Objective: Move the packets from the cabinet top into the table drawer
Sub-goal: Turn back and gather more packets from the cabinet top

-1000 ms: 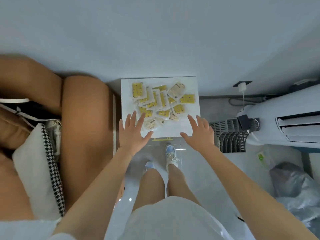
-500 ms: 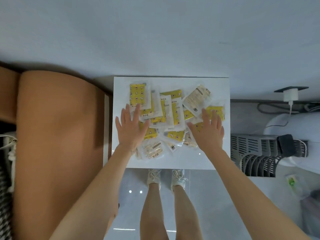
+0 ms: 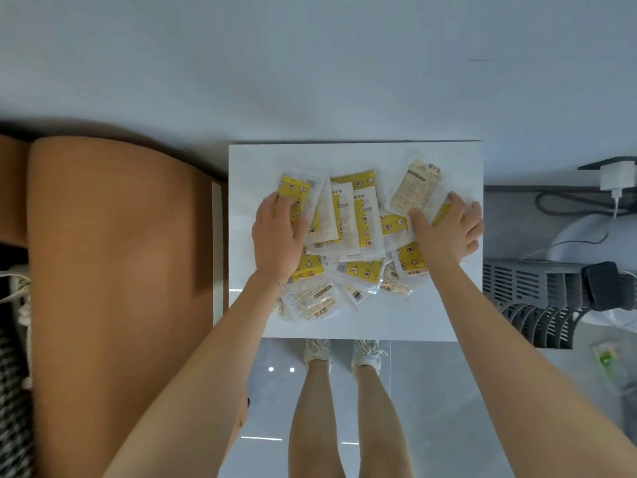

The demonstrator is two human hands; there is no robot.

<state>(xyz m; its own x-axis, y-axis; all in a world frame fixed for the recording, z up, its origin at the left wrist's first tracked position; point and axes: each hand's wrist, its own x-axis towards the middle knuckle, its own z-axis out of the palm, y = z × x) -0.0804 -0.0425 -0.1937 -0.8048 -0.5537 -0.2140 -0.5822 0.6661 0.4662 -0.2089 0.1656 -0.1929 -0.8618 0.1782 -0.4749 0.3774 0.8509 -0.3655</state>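
Note:
A loose pile of yellow and clear packets (image 3: 355,219) lies on the white cabinet top (image 3: 396,319), with a beige one (image 3: 415,189) at the far right. My left hand (image 3: 277,241) rests on the left side of the pile, fingers curled over a yellow packet. My right hand (image 3: 448,232) covers the right side, with its thumb on the beige packet and its fingers bent round the outer edge. Both hands press in on the pile from its sides. No table drawer is in view.
A brown sofa arm (image 3: 113,270) stands close against the cabinet's left side. A grey slatted appliance (image 3: 531,298) and a white plugged-in charger (image 3: 617,177) with cables sit to the right. The wall is right behind the cabinet. My legs and shoes stand at its front edge.
Both hands moved forward from the cabinet's front edge onto the pile, then spread to its outer sides and curled. The packets have bunched closer together.

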